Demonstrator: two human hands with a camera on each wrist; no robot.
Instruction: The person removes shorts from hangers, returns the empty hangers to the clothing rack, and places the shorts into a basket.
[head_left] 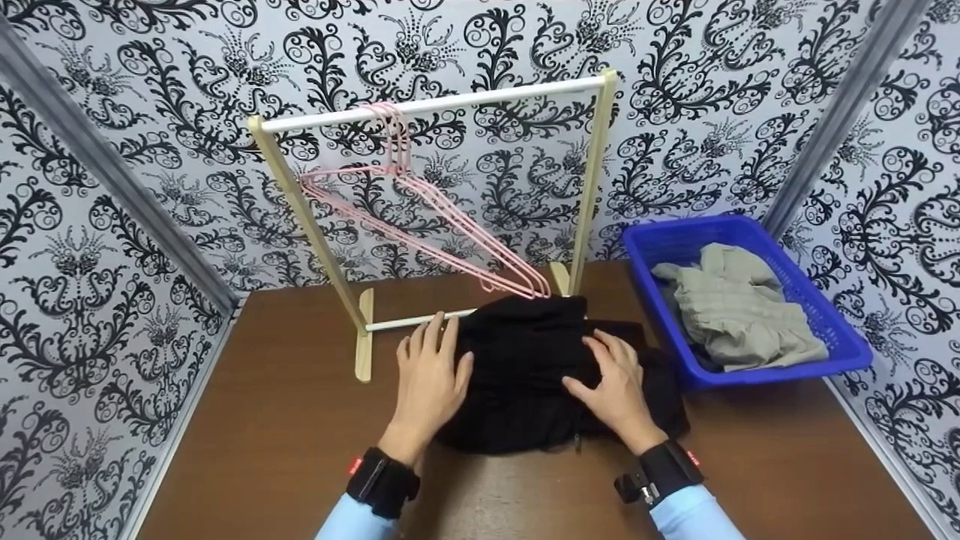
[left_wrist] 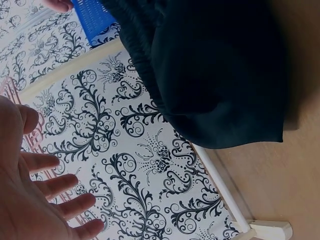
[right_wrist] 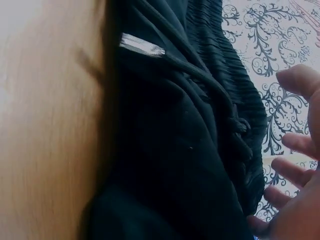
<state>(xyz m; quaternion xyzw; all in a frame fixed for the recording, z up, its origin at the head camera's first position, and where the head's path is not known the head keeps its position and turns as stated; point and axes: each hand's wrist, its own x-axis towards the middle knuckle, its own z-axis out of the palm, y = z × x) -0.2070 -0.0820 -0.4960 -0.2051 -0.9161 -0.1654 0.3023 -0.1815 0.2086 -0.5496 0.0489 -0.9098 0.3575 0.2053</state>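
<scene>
A black garment (head_left: 517, 367) lies bunched on the brown table in front of me. In the right wrist view it shows a gathered elastic waistband (right_wrist: 210, 45) and a drawstring (right_wrist: 200, 75) with a pale tip. My left hand (head_left: 431, 382) is at the garment's left edge, its fingers spread and relaxed. On the opposite side, my right hand (head_left: 615, 382) hovers over or lightly touches the cloth with loosely bent fingers. Neither hand grips the fabric. Both wrist views show the fingers apart, with nothing held.
Behind the garment stands a wood-and-white rack (head_left: 442, 105) with several pink hangers (head_left: 450, 225) on its bar; their lower ends reach close to the cloth. A blue basket (head_left: 844, 352) at right holds a beige garment (head_left: 739, 307) and something dark. Patterned walls enclose the table (head_left: 285, 450).
</scene>
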